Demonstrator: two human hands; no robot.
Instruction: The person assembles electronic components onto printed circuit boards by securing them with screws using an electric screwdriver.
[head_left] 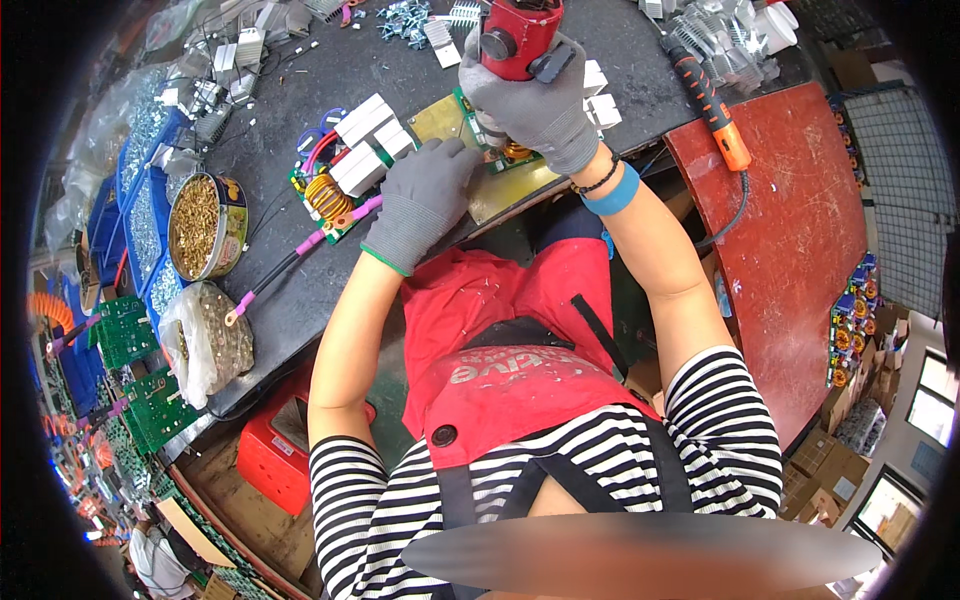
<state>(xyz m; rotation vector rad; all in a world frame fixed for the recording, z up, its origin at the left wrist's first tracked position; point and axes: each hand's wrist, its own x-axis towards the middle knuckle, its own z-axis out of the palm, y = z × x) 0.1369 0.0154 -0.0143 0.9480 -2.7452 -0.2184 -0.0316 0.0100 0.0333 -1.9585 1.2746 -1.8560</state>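
My right hand [545, 112], in a grey glove, is wrapped round a red power driver [518, 42] with a black knob. Its front end is hidden by the hand, above a green circuit board [470, 112]. My left hand [428, 190], also gloved, is closed with its fingers curled at that board's near edge. Whatever its fingertips pinch is hidden. Under them lies a brass-coloured plate [500, 196]. Just left of this hand sits another circuit board [298, 182] with white blocks [362, 168] and a copper coil [328, 197]. A black cable with pink sleeves [290, 258] runs from it.
On the left stand a tin of brass-coloured screws [195, 228], blue bins of small parts [148, 215] and a plastic bag [205, 340]. A soldering iron [705, 98] lies at right by a red board [775, 240]. Heat sinks [715, 45] are piled behind.
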